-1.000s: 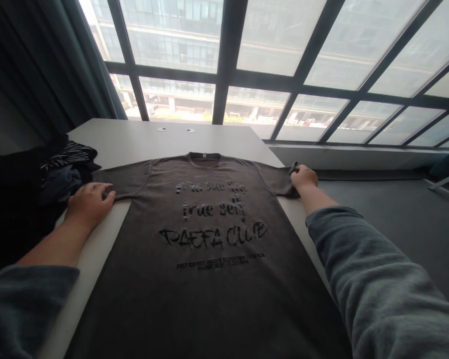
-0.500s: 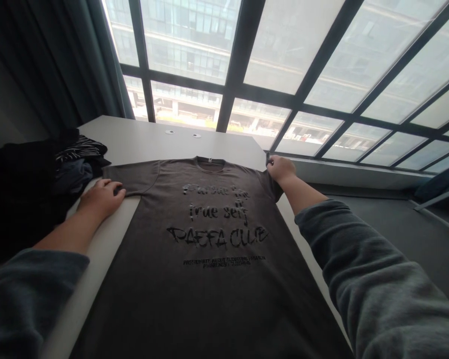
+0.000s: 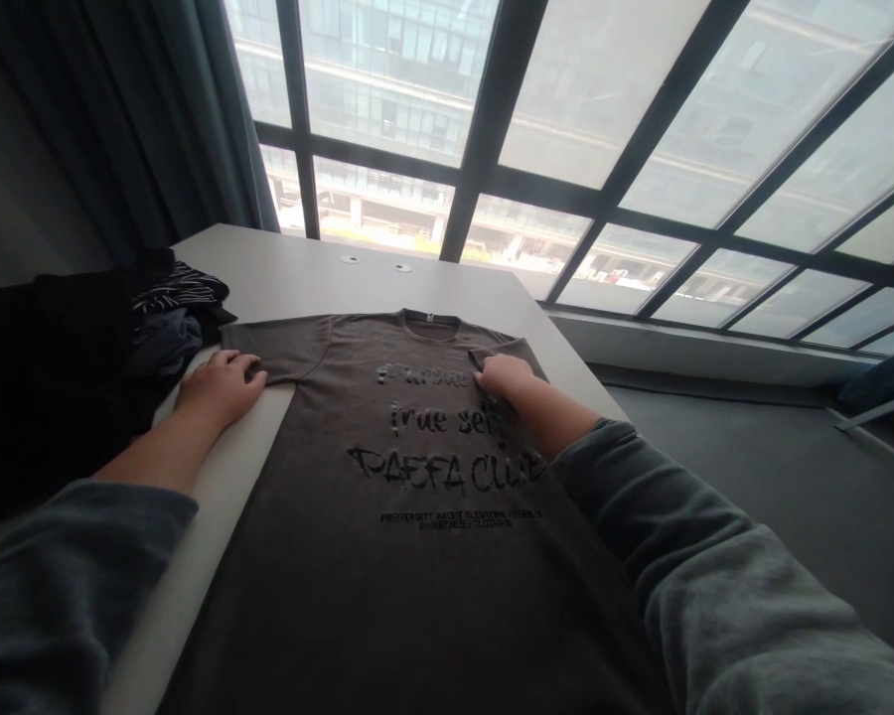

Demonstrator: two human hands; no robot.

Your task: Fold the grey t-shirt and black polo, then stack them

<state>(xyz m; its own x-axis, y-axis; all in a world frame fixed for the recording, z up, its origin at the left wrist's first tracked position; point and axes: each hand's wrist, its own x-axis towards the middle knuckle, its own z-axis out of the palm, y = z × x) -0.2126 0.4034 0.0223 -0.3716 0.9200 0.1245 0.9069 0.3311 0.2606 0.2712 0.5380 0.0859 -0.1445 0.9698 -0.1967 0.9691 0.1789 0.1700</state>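
A dark grey-brown T-shirt (image 3: 432,596) lies spread front side up, its collar at the far end and black lettering across the chest. My left hand (image 3: 223,385) is at the hem of the left-hand sleeve, fingers bent over the cloth, with dark fabric between thumb and forefinger. On the other side, my right hand (image 3: 505,377) is closed on the right-hand sleeve and holds it folded inward over the chest. It covers part of the top line of lettering. The fingertips of my right hand are partly hidden.
The T-shirt lies on a white table (image 3: 268,260) with two small round fittings near its far edge. Dark clothes (image 3: 52,377) are heaped at the left. Behind stand a dark curtain (image 3: 126,119) and large framed windows (image 3: 402,89). Grey floor lies to the right.
My right hand has moved left from the table's right edge, carrying the right-hand sleeve inward over the chest. My left hand stays at the other sleeve. The view has shifted slightly.
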